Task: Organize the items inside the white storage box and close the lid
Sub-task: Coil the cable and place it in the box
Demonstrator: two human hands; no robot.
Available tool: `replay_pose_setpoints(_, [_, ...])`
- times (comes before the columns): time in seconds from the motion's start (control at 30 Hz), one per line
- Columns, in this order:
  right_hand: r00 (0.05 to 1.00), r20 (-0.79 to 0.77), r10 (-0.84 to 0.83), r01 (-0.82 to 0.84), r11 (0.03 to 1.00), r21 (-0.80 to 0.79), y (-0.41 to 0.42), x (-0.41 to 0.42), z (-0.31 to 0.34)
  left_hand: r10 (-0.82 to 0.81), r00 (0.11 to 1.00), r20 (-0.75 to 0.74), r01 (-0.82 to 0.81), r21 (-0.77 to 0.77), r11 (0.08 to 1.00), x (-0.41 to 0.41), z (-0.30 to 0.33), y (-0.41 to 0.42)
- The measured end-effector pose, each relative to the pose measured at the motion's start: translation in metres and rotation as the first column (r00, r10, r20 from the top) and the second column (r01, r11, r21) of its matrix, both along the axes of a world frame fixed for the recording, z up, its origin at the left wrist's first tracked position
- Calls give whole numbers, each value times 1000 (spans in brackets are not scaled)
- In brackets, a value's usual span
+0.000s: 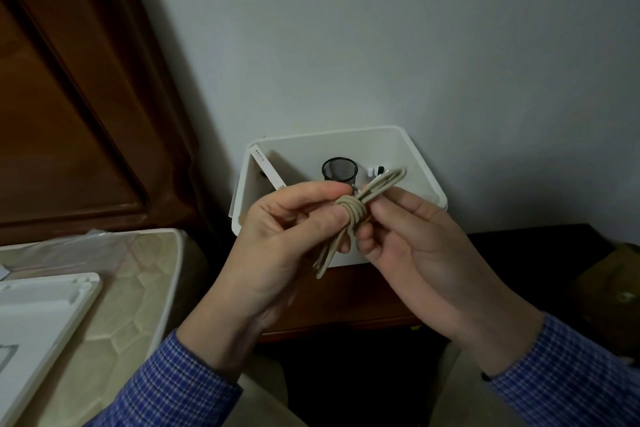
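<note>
Above the open white box, both hands' fingers pinch the bundled cable between them.

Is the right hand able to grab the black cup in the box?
Probably not yet. The right hand and the left hand both grip the cord. The cup stands uncovered in the open box, so a freed hand likely could.

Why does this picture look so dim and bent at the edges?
Head view: light is weak, so the cupboard under the white box sinks into shadow; the wide lens curves the headboard; both hands and the cable stay fairly sharp.
</note>
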State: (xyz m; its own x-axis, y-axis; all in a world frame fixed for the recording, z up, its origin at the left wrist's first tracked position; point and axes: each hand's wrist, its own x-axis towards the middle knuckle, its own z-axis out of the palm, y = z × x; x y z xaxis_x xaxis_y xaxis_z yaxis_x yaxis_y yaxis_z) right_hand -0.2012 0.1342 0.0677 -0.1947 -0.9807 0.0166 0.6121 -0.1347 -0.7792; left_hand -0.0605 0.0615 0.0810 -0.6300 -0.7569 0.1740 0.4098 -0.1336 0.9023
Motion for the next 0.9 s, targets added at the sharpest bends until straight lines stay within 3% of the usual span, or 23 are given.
replay_pose_setpoints(0.17, [990, -138, -16, 11, 999, -31, 6, -2, -2, 35, 997, 64, -34, -16, 999, 2, 1, 2])
replay_pose_setpoints(0.27, [953, -289, -92, 85, 996, -37, 7, -5, -3, 129, 985, 118, -119, -90, 989, 1, 0, 5])
replay_pose_setpoints(0.37, [944, -327, -36, 30, 999, -24, 7, -11, 2, 198, 972, 129, -175, -171, 970, 0, 0, 8])
replay_pose_setpoints(0.5, [827, -558, -63, 55, 998, -32, 8, -16, 4, 259, 949, 183, -200, -289, 936, 1, 3, 9])
replay_pose_setpoints(0.7, [701, -686, -195, 134, 981, -142, 10, -15, 6, 213, 958, 193, -140, -336, 931, 7, 8, 6])
replay_pose_setpoints(0.9, [738, -666, -108, 35, 992, -122, 11, -16, 7, 40, 977, 207, 10, -235, 972, 12, 15, 0])
